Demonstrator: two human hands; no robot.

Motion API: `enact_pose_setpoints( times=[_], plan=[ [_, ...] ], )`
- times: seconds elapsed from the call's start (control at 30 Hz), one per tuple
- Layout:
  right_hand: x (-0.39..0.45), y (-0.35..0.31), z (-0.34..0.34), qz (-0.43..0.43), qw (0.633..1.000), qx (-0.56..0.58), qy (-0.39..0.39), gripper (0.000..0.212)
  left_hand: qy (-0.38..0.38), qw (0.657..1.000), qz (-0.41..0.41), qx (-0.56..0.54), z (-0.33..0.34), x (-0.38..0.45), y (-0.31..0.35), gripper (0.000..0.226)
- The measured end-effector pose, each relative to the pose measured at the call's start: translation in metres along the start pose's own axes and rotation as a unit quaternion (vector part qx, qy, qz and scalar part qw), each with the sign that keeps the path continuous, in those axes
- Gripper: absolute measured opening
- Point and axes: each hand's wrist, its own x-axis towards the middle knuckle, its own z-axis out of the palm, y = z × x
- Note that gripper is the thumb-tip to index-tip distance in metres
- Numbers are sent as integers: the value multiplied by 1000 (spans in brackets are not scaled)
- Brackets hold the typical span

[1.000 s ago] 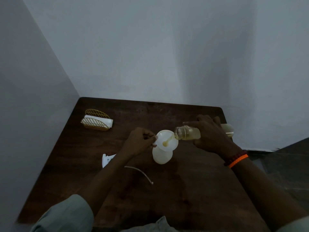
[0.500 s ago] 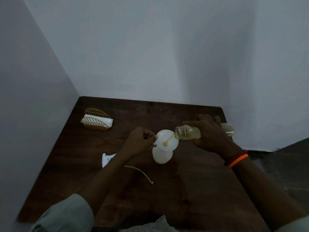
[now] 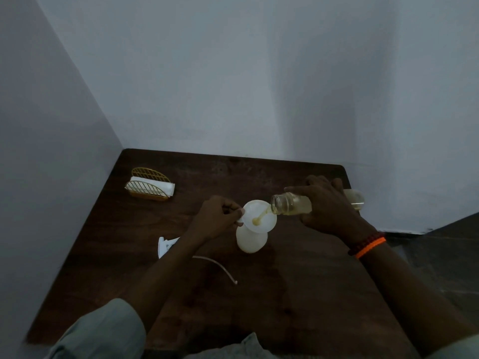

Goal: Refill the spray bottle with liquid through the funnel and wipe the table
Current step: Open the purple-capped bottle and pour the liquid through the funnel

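A white spray bottle body (image 3: 251,241) stands mid-table with a white funnel (image 3: 260,216) seated in its neck. My left hand (image 3: 217,221) pinches the funnel's tab at its left rim. My right hand (image 3: 328,206) grips a clear bottle of yellowish liquid (image 3: 291,204), tipped on its side with its mouth over the funnel. A thin yellow stream runs from the mouth into the funnel's centre. The white spray head (image 3: 166,245) with its dip tube (image 3: 220,267) lies on the table, partly hidden under my left forearm.
A gold wire holder with white napkins (image 3: 149,187) sits at the table's far left. The dark wooden table (image 3: 298,294) fits into a corner, walls at the left and back. Its right edge drops to a dark floor.
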Motion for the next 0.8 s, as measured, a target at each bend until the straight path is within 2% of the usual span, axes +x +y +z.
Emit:
enact_pose_setpoints(
  times=[0.8],
  plan=[
    [-1, -1, -3, -3, 1000, -16, 5, 74, 7, 1000, 10, 14, 0, -2, 4, 15]
  ],
)
